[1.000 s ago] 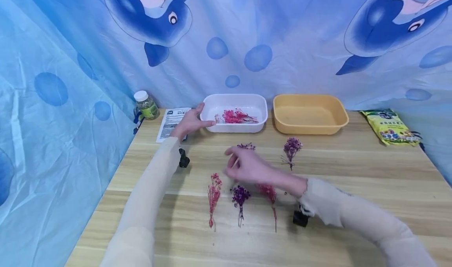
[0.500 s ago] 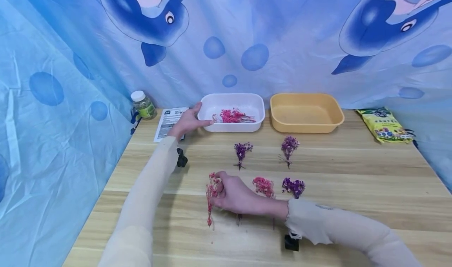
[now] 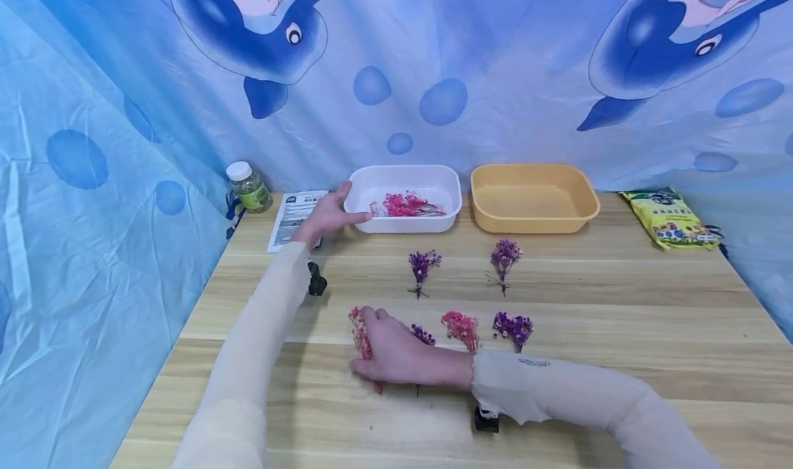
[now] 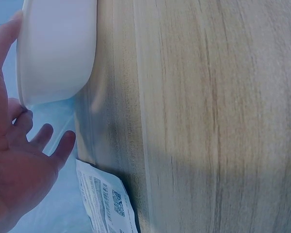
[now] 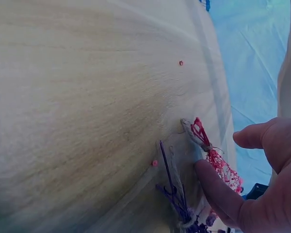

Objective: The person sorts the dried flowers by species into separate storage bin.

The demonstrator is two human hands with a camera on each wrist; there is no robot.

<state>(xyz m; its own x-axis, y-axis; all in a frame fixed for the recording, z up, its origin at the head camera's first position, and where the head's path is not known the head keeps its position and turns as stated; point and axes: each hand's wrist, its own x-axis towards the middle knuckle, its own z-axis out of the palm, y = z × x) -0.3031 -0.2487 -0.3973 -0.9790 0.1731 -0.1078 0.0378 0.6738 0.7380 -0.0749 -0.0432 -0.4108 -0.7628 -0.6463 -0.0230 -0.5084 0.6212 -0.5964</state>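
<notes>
My left hand holds the white tub at its left corner, thumb over the front rim. In the left wrist view its other fingers spread loosely below the tub's end. Pink dried flowers lie inside the tub. My right hand is at a small bunch of pink dried flowers, tied near its stems. In the right wrist view that pink bunch lies between the parted thumb and index finger. A purple bunch is partly hidden under the right hand.
Another pink bunch and a purple bunch lie right of my hand. Two purple bunches lie farther back. Beside the white tub stands a yellow tub. A jar, printed sheet and yellow packet flank them.
My right hand has moved left and down from above the middle bunches to the leftmost pink bunch, which now lies slanted. The left hand stays at the white tub.
</notes>
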